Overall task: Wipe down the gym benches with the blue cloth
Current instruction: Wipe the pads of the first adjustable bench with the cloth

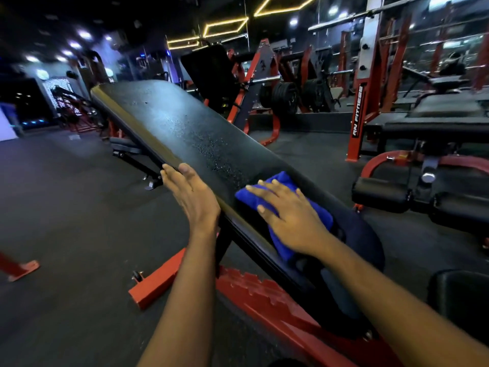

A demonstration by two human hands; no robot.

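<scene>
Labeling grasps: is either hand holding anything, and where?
Nothing gripped. Right hand presses flat atop the blue cloth; left hand rests open on the bench pad edge.

Two bare hands: left hand [195, 197] and right hand [288, 215]. One folded blue terry cloth [277, 186]. One long black padded incline bench [172, 123], on one red steel frame [264, 295]. One low black flat bench [127, 145] behind it at left. More black padded benches [428, 128] at right, too overlapped to count. Two black foam roller pads [381, 194] low at right. Black round weight plates [285, 98] in at least two stacks. One red upright post with white lettering [358, 120]. Three yellow hexagonal ceiling light outlines [227, 21].
</scene>
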